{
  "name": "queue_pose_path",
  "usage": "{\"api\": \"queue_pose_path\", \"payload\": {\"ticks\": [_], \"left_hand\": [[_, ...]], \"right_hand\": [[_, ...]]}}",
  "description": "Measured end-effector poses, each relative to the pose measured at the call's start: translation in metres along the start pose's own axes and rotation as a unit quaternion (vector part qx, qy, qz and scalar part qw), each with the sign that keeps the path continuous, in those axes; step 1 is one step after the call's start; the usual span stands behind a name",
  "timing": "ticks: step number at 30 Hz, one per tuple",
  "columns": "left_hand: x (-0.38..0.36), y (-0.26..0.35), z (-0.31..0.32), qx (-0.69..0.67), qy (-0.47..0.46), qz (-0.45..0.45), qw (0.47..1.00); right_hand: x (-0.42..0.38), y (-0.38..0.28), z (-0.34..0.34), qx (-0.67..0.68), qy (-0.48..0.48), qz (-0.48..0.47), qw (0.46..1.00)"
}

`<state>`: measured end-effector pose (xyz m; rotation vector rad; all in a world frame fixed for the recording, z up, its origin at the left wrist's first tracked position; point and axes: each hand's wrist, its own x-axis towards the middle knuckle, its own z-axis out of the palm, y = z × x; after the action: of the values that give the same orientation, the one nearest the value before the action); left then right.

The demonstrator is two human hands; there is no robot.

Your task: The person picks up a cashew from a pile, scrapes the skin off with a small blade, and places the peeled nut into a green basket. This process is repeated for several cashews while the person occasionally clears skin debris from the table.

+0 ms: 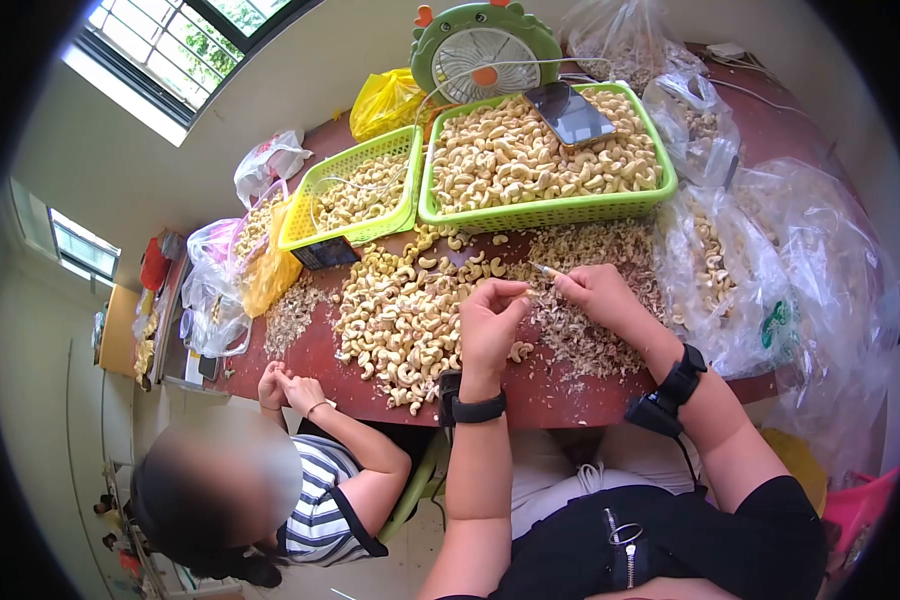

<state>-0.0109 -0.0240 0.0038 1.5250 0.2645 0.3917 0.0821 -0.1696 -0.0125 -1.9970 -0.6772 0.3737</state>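
Note:
Over the red table (370, 395), my left hand (492, 325) is closed in a pinch on a cashew (523, 292). Close by on its right, my right hand (600, 298) grips a small knife (547, 270), its tip pointing up and left towards the left fingers. A heap of cashews (395, 320) lies to the left of my left hand. Brown skin peelings (590, 350) are scattered beneath and around my right hand. Both wrists wear black bands.
Behind the heap stand a large green basket of cashews (550, 207) with a phone (570, 112) on it, a smaller basket (410, 190) and a fan (485, 60). Plastic bags (740, 270) lie at right. Another person (330, 490) sits at left, hands at the table's edge.

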Motion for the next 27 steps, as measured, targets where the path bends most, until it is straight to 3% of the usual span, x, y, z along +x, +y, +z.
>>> {"api": "queue_pose_path", "payload": {"ticks": [1,3,7,15,16,17,19,21,23,25,27], "left_hand": [[0.001,-0.003,-0.002,0.0,-0.001,0.001,1.0],[0.001,-0.004,-0.005,-0.28,0.029,-0.099,0.954],[0.001,-0.003,-0.018,-0.401,0.031,-0.142,0.905],[-0.011,0.007,-0.007,-0.402,0.036,-0.077,0.912],[-0.021,0.02,0.002,-0.283,0.108,0.094,0.948],[-0.031,0.033,0.01,-0.151,0.174,0.258,0.938],[-0.052,0.07,0.02,0.045,0.214,0.492,0.843],[-0.062,0.104,0.02,0.13,0.217,0.631,0.733],[-0.048,0.125,-0.006,0.178,0.293,0.644,0.683],[0.002,0.145,-0.052,0.223,0.384,0.516,0.732],[0.042,0.138,-0.094,0.313,0.381,0.356,0.794]], "right_hand": [[0.0,-0.001,0.0,0.0,0.001,0.0,1.0],[-0.001,-0.003,-0.001,0.009,0.005,-0.003,1.0],[0.0,-0.002,0.0,0.008,0.022,-0.032,0.999],[-0.001,-0.004,0.0,-0.013,-0.005,-0.004,1.0],[-0.001,-0.003,0.0,-0.008,-0.005,-0.005,1.0],[0.0,-0.003,0.0,-0.008,-0.004,-0.005,1.0],[-0.001,-0.004,0.0,-0.005,-0.017,-0.001,1.0],[-0.003,-0.006,-0.002,0.007,-0.027,-0.001,1.0],[-0.002,-0.005,-0.001,0.016,0.008,-0.033,0.999],[-0.002,-0.005,-0.003,0.021,0.001,-0.03,0.999],[-0.001,-0.004,-0.003,0.015,0.012,-0.033,0.999]]}}
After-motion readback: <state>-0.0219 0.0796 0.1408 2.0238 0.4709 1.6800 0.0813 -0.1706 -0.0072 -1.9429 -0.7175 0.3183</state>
